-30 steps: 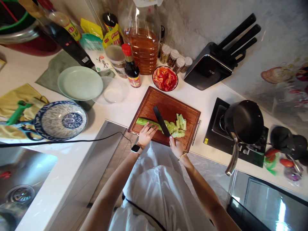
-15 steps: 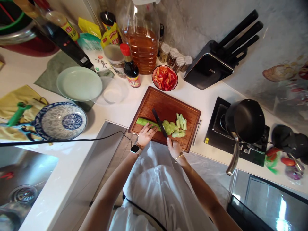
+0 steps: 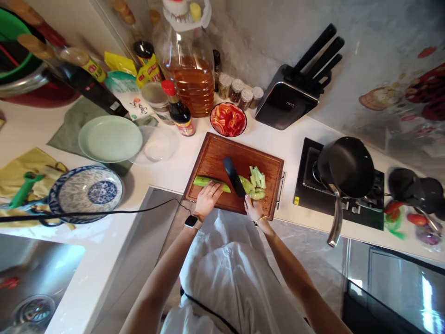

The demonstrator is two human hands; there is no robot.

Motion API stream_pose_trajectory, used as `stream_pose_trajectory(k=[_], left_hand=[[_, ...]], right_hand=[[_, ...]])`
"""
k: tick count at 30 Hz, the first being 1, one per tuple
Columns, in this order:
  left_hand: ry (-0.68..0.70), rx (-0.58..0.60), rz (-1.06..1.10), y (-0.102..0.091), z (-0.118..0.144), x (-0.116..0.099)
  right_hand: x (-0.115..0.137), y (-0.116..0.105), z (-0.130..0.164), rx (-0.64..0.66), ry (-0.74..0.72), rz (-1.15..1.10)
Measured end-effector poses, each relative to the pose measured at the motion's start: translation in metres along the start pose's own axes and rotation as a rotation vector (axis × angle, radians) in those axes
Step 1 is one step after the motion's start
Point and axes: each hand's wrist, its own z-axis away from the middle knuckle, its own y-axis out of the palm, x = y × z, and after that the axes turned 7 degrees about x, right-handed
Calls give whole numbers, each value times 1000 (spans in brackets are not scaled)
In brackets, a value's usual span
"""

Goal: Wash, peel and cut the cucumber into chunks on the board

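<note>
On the wooden cutting board (image 3: 217, 155) lies a long piece of green cucumber (image 3: 201, 181). My left hand (image 3: 207, 198) rests over its right part, fingers curled round it and holding it down. My right hand (image 3: 255, 209) grips a dark knife (image 3: 233, 176), whose handle is mostly hidden in it. The blade is tilted so its broad side shows, and it stands apart from the cucumber's end. Thin pale-green slices (image 3: 256, 194) lie against the right side of the blade. Just above them is a small pile of cut green sticks (image 3: 256, 176).
A bowl of sliced red peppers (image 3: 228, 119) sits behind the board, near the black knife block (image 3: 288, 97). At the right, a pan (image 3: 346, 167) stands on the gas stove (image 3: 302, 185). A blue-patterned bowl (image 3: 74, 195) and pale green plate (image 3: 110, 139) are left.
The knife has moved right, off the cucumber, and its blade has turned to show more of its flat side. The slices are bunched closer to the sticks. The camera view has shifted slightly.
</note>
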Motion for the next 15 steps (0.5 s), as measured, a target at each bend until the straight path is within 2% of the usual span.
stream_pose_trajectory(k=[5, 7, 9, 12, 15], left_hand=[[-40, -73, 15, -20, -20, -16], [-76, -118, 26, -33, -35, -28], [-76, -113, 21, -44, -54, -41], [47, 63, 9, -53, -83, -56], [168, 265, 27, -48, -105, -63]], right_hand=[[-6, -28, -1, -59, -11, -23], [-5, -41, 2, -90, -58, 82], [-1, -53, 9, -118, -69, 254], [5, -65, 23, -146, -21, 490], [7, -72, 33, -147, 1, 573]])
